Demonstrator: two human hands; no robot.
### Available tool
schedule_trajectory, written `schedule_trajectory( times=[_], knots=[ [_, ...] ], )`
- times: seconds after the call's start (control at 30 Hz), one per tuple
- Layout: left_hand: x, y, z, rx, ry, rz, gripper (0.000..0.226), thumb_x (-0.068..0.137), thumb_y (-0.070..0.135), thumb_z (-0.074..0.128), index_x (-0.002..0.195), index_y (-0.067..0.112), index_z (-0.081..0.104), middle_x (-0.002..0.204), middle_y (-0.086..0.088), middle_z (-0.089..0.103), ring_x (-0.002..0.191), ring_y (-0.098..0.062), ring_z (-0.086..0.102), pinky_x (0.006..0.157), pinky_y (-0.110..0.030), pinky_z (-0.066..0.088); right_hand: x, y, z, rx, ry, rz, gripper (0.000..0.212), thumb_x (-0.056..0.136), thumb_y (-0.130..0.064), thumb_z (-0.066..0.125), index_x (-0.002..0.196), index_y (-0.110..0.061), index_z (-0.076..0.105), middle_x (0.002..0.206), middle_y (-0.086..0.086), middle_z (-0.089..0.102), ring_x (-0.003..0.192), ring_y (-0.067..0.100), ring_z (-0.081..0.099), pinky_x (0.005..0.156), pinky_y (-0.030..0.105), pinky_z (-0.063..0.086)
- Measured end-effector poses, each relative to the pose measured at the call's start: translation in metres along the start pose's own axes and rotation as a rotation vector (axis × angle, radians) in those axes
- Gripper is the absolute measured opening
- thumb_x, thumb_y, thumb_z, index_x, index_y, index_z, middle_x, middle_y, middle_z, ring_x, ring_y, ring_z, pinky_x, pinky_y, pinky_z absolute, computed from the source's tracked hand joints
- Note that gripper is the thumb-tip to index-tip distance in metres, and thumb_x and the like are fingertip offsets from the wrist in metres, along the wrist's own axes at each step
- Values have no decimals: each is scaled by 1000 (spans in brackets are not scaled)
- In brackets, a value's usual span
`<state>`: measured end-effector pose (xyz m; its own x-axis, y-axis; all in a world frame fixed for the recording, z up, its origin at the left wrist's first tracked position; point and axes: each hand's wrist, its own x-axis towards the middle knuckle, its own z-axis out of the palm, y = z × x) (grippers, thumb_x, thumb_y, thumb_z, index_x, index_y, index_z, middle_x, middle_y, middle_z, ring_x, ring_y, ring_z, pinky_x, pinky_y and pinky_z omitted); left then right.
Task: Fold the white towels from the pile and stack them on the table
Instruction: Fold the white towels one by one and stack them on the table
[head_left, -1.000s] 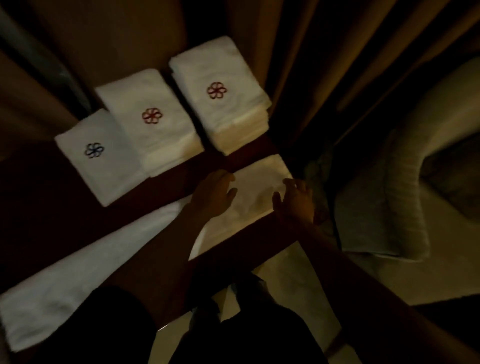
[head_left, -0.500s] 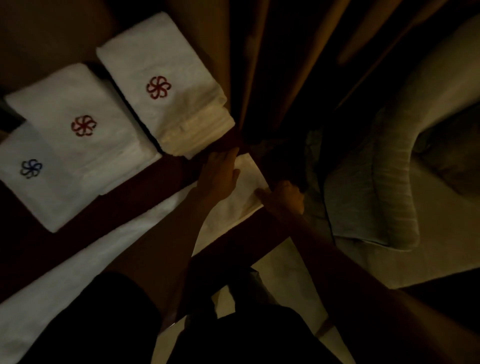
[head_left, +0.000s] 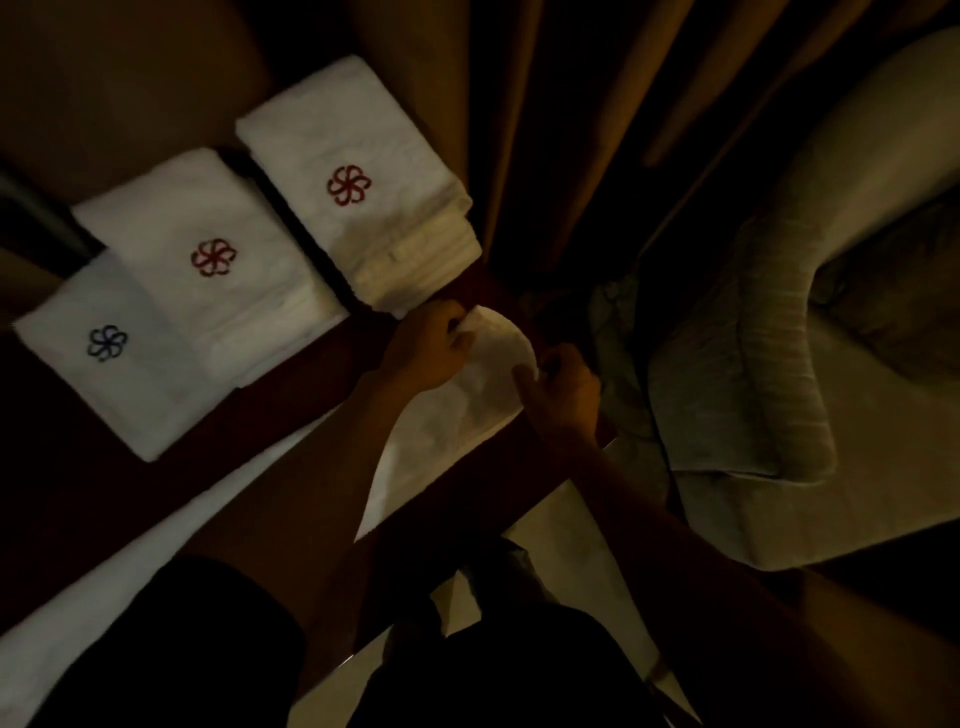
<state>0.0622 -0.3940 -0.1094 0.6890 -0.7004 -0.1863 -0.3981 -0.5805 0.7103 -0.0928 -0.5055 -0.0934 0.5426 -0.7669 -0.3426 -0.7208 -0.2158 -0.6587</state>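
No lettering, numerals or brand names are legible. The only marks are three embroidered pinwheel-flower emblems: a red emblem (head_left: 349, 185) on the tall towel stack (head_left: 400, 254) just beyond the fingers (head_left: 457, 326) of the left hand (head_left: 426, 356); a second red emblem (head_left: 213, 256) on the middle stack (head_left: 171, 208), farther to their left; a dark blue emblem (head_left: 107, 343) on the farthest stack (head_left: 135, 410).

Long white towel (head_left: 467, 405) runs diagonally from 7 o'clock to center, far end lifted and curling. Folded ones sit in a row around 10 to 11 o'clock: tall red-flower stack (head_left: 374, 244), lower red-flower stack (head_left: 171, 218), blue-flower towel (head_left: 78, 374).
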Motion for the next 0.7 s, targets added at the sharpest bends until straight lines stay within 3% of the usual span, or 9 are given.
schedule_trajectory(
  times=[0.13,0.2,0.3,0.47,0.6,0.7],
  knots=[
    [-29,-8,-26,-17,45,-2,17,92,24,66,82,12,58,71,2,58,69,-16,58,62,-31,44,-36,-13,7,60,10,-122,24,90,-34,71,102,-29,52,93,-13,57,83,10,60,64,25,53],
    [-45,-16,-40,12,64,12,20,91,24,67,78,17,53,69,5,54,68,-17,56,61,-31,39,-56,-19,11,60,2,-220,24,89,-33,71,106,-25,57,93,-18,54,83,7,59,67,26,54],
    [-74,-29,-64,28,77,33,14,90,25,68,87,12,63,82,-7,66,76,-24,63,63,-34,45,-85,-28,21,49,23,-396,25,88,-30,74,105,-15,65,95,-9,62,80,9,61,64,27,51],
    [-131,-55,-116,68,115,9,22,85,32,73,100,16,71,102,-8,72,95,-26,67,80,-35,52,-138,-54,52,-11,-38,-584,25,87,-28,74,108,-15,66,103,-3,64,87,10,62,71,31,55],
    [-179,-75,-149,113,146,-11,29,79,41,57,98,24,71,100,-4,72,95,-27,67,81,-39,54,-175,-68,81,-46,-87,-706,28,84,-30,77,104,-12,69,99,1,70,84,16,67,69,33,56],
    [-214,-89,-165,124,133,-83,31,78,39,53,100,28,71,101,-3,72,95,-27,67,82,-42,55,-200,-76,104,-81,-163,-728,29,85,-32,77,106,-13,69,100,0,71,85,13,67,70,25,52]
  ],
)
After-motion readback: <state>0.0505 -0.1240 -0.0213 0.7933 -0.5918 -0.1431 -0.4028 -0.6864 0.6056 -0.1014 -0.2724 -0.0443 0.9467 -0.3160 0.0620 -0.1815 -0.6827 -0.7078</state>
